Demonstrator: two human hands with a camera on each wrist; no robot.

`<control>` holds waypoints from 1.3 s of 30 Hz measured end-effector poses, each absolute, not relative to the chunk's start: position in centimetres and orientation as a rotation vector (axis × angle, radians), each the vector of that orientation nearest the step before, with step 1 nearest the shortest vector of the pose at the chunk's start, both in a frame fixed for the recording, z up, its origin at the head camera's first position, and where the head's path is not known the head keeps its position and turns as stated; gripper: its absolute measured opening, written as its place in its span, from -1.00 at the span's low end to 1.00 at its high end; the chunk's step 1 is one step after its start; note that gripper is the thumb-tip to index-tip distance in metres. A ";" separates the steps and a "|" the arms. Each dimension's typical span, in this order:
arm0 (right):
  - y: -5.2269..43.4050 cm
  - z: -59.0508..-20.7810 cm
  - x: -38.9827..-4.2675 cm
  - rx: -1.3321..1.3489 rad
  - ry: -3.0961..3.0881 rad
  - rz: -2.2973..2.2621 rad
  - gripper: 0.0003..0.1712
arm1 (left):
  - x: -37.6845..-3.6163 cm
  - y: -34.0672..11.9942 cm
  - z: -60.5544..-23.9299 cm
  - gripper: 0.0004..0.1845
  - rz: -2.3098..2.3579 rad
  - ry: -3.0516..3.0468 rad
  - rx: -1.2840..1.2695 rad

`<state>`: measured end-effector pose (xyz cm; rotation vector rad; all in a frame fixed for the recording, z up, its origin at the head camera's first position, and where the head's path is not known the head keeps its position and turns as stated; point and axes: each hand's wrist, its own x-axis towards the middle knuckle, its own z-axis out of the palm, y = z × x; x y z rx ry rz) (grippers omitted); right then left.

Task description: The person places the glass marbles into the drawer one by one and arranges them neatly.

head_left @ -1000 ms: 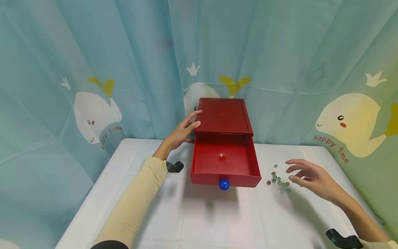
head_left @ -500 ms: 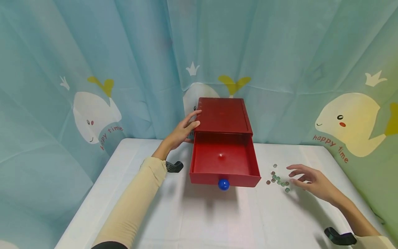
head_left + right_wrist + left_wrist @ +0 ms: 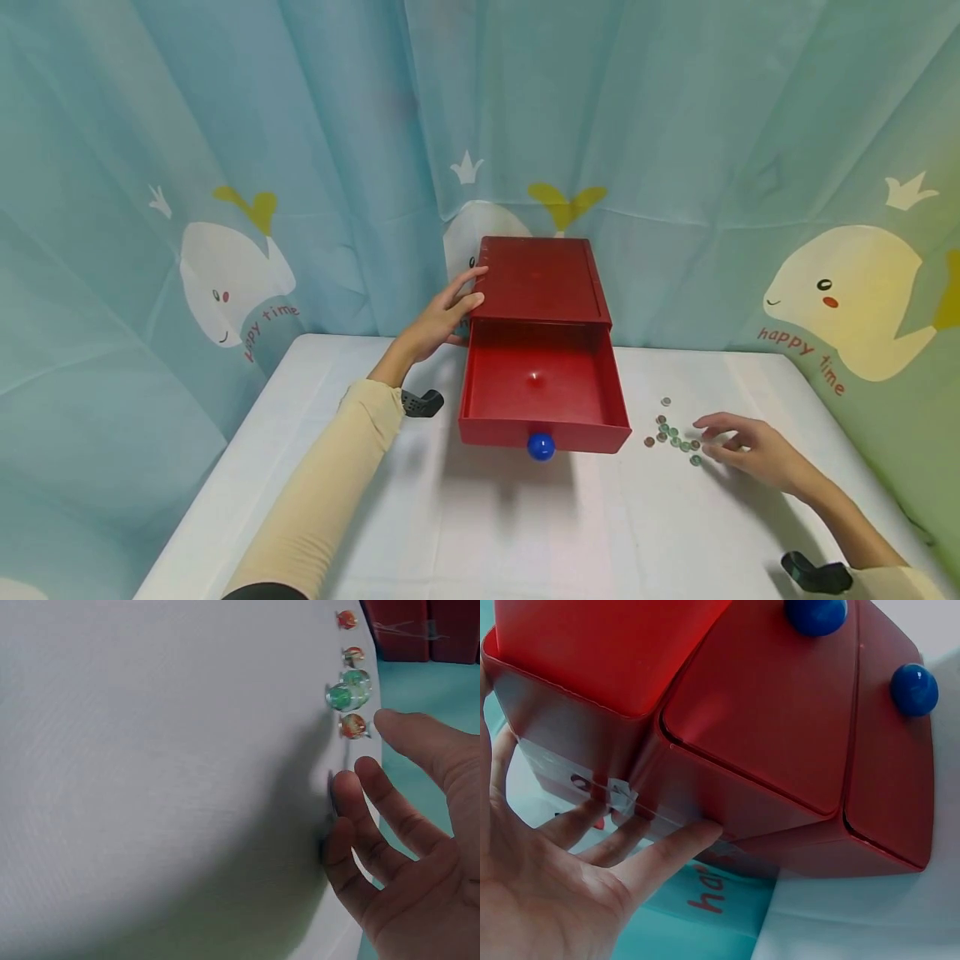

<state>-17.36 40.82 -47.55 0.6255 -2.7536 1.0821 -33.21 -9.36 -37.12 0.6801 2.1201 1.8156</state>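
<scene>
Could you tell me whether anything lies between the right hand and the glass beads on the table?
Nothing visible does. The right hand is at the right edge of the cluster of glass beads, fingers extended toward them, with only bare white table around. The open red drawer stands apart to their left.

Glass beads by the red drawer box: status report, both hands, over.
Left hand flat against red drawer box, top drawer pulled out. Right hand open, fingers at glass beads, none gripped. Nothing in the way.

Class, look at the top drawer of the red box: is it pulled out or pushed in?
Pulled out. The drawer juts forward from the red box, and its bare floor shows.
</scene>
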 end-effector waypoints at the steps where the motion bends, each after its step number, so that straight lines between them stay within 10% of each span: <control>1: 40.8 -47.6 -17.4 0.627 -2.752 1.059 -0.69 | -33.2 -9.4 -37.1 -0.36 1.816 2.121 0.679; 39: 39.8 -48.6 -17.6 0.491 -2.849 0.863 -0.76 | -33.4 -9.3 -37.3 -0.35 1.825 2.121 0.680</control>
